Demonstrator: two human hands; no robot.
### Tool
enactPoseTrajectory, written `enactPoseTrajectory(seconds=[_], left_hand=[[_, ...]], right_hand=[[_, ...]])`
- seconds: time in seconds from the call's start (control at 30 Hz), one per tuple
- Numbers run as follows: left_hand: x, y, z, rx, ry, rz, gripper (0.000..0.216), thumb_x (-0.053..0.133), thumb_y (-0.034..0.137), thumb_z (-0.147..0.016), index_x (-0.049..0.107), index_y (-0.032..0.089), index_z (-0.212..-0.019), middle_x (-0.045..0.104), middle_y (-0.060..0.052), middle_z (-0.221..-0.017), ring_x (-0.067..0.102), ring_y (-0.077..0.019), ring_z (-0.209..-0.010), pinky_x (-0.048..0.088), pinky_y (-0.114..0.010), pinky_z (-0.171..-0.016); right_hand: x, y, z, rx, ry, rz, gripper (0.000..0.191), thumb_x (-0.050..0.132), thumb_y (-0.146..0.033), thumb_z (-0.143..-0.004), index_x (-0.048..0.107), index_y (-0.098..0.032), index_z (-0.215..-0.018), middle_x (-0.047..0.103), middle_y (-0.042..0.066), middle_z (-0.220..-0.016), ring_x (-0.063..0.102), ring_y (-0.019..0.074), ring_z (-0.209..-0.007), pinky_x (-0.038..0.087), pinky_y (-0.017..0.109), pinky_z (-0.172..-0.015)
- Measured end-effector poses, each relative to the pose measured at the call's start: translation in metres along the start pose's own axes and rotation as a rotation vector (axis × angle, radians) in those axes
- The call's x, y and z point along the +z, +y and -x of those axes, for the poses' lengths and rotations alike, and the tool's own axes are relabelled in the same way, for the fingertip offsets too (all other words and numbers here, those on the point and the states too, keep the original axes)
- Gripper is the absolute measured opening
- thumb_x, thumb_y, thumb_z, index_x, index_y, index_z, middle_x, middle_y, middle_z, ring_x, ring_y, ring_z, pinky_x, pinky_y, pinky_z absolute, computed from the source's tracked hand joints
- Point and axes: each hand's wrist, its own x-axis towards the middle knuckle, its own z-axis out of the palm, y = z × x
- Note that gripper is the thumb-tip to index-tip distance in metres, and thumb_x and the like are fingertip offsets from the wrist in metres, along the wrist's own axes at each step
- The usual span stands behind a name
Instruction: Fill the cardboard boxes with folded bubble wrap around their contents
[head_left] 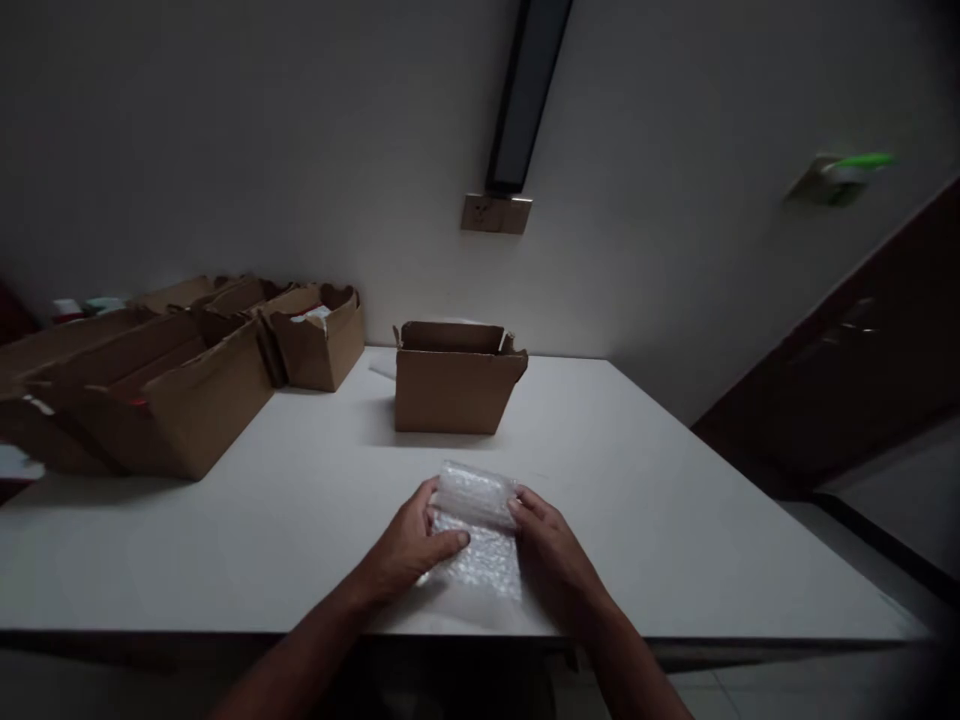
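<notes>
The left hand (pixel 412 545) and the right hand (pixel 551 545) both hold a piece of bubble wrap (pixel 476 500) at the near edge of the worktop (pixel 675 520), in front of the person. The far part of the wrap is rolled into a short bundle. Its long axis runs from left to right, with one end at each hand. The loose flat part lies on the worktop and points toward the person.

The left hand closes on the left end, and its thumb lies across the flat part. The right hand closes on the right end, with the fingers curled over the top. Both forearms come in from the lower edge and meet at the wrap, palms turned inward.

Behind the wrap, well apart, an open cardboard box (pixel 456 385) stands upright. More open boxes (pixel 172 400) stand to the left, close together. A socket (pixel 496 213) is on the wall (pixel 262 150) behind.
</notes>
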Motion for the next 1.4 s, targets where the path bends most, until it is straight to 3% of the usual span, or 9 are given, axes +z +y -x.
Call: enactPoseTrajectory(seconds=[0.17,0.23,0.37,0.43,0.67,0.87,1.1,1.3,1.4], left_hand=[[-0.001,-0.013,0.032,-0.109,0.231,0.103,0.092,0.073,0.045,-0.07,0.03,0.011,-0.144,0.061,-0.002,-0.081,0.053,-0.0121,-0.062,0.041,-0.024,-0.06],[-0.004,-0.015,0.044,-0.092,0.302,0.09,0.093,0.071,0.044,-0.072,0.027,0.014,-0.147,0.059,-0.001,-0.081,0.052,-0.012,-0.065,0.04,-0.024,-0.062],[0.0,-0.015,0.065,-0.084,0.331,0.079,0.092,0.066,0.044,-0.076,0.02,0.017,-0.151,0.052,0.003,-0.074,0.047,-0.0117,-0.061,0.037,-0.025,-0.06],[0.004,-0.017,0.074,-0.09,0.327,0.054,0.092,0.064,0.043,-0.076,0.02,0.018,-0.153,0.048,0.005,-0.07,0.043,-0.0114,-0.059,0.036,-0.025,-0.059],[-0.001,-0.027,0.101,-0.108,0.305,-0.032,0.082,0.061,0.034,-0.072,0.034,0.016,-0.148,0.044,0.006,-0.067,0.034,-0.0106,-0.058,0.029,-0.023,-0.058],[-0.001,-0.033,0.119,-0.22,0.274,-0.101,0.04,0.059,0.035,-0.07,0.07,0.016,-0.103,0.049,0.002,-0.071,0.039,-0.0123,-0.062,0.03,-0.024,-0.059],[0.004,-0.027,0.124,-0.29,0.129,0.179,0.027,0.064,0.035,-0.067,0.072,0.014,-0.082,0.046,0.003,-0.057,0.036,-0.0101,-0.054,0.026,-0.024,-0.055],[0.011,-0.011,0.121,-0.299,0.067,0.32,0.024,0.071,0.032,-0.062,0.073,0.013,-0.076,0.048,0.002,-0.055,0.034,-0.0077,-0.05,0.024,-0.023,-0.051],[0.016,0.004,0.117,-0.294,0.058,0.353,0.023,0.072,0.03,-0.061,0.074,0.012,-0.074,0.05,0.001,-0.056,0.037,-0.0074,-0.05,0.025,-0.021,-0.05]], right_hand=[[0.0,0.005,0.021,-0.159,0.381,0.351,0.04,0.061,-0.055,-0.085,0.064,-0.024,-0.111,0.067,0.01,-0.117,0.064,0.0267,-0.098,0.052,0.042,-0.088],[0.003,0.0,0.037,-0.222,0.278,0.446,0.033,0.059,-0.053,-0.087,0.069,-0.026,-0.103,0.069,0.009,-0.112,0.064,0.0275,-0.099,0.052,0.043,-0.09],[0.025,-0.015,0.047,-0.186,-0.342,0.576,0.032,0.053,-0.046,-0.093,0.072,-0.029,-0.112,0.07,0.007,-0.115,0.064,0.0263,-0.104,0.052,0.041,-0.093],[0.036,-0.018,0.032,-0.191,-0.466,0.648,0.034,0.05,-0.042,-0.096,0.067,-0.031,-0.123,0.066,0.006,-0.128,0.06,0.0255,-0.117,0.046,0.043,-0.104],[0.038,-0.004,-0.02,-0.572,0.028,0.895,0.043,0.051,-0.033,-0.093,0.056,-0.025,-0.135,0.042,0.009,-0.154,0.039,0.0274,-0.14,0.035,0.051,-0.114],[0.058,0.003,-0.01,-0.704,-0.544,1.108,0.036,0.052,-0.023,-0.091,0.065,-0.028,-0.124,0.064,0.007,-0.133,0.05,0.0267,-0.13,0.042,0.047,-0.104],[0.044,0.0,-0.048,-0.718,0.045,1.244,0.034,0.053,-0.024,-0.09,0.064,-0.024,-0.123,0.042,0.011,-0.153,0.037,0.0349,-0.139,0.035,0.056,-0.105],[0.052,0.002,-0.021,-0.7,-0.448,1.229,0.031,0.05,-0.026,-0.094,0.064,-0.024,-0.121,0.063,0.01,-0.131,0.054,0.0278,-0.12,0.04,0.046,-0.099],[0.048,0.004,-0.026,-0.551,-0.353,1.223,0.033,0.047,-0.03,-0.095,0.064,-0.021,-0.123,0.058,0.013,-0.138,0.05,0.0304,-0.126,0.039,0.049,-0.102]])
